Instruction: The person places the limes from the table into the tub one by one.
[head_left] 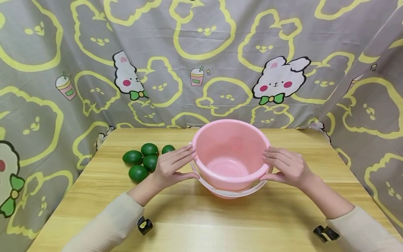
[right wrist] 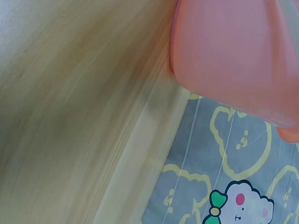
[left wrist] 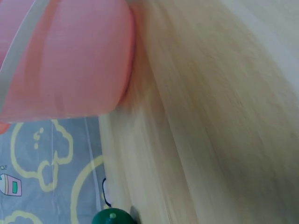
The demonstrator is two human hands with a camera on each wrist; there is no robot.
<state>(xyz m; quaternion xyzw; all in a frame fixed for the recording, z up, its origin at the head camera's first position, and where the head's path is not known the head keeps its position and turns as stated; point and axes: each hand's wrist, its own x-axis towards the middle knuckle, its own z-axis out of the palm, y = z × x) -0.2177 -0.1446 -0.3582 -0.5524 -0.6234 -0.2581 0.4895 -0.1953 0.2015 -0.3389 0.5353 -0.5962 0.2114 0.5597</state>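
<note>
A pink plastic bucket stands on the wooden table, its mouth tilted toward me and its inside bare. Its white handle hangs down along the near side. On the left, my left hand grips the rim, fingers along the outer edge and thumb near the handle. My right hand holds the opposite side of the rim in the same way. Both wrist views show the bucket's outer wall close up, the right one too; neither shows the fingers.
Several dark green oval fruits lie in a group left of the bucket, partly behind the left hand. Wooden tabletop extends around the bucket. A grey curtain with cartoon animals hangs behind the table and along both sides.
</note>
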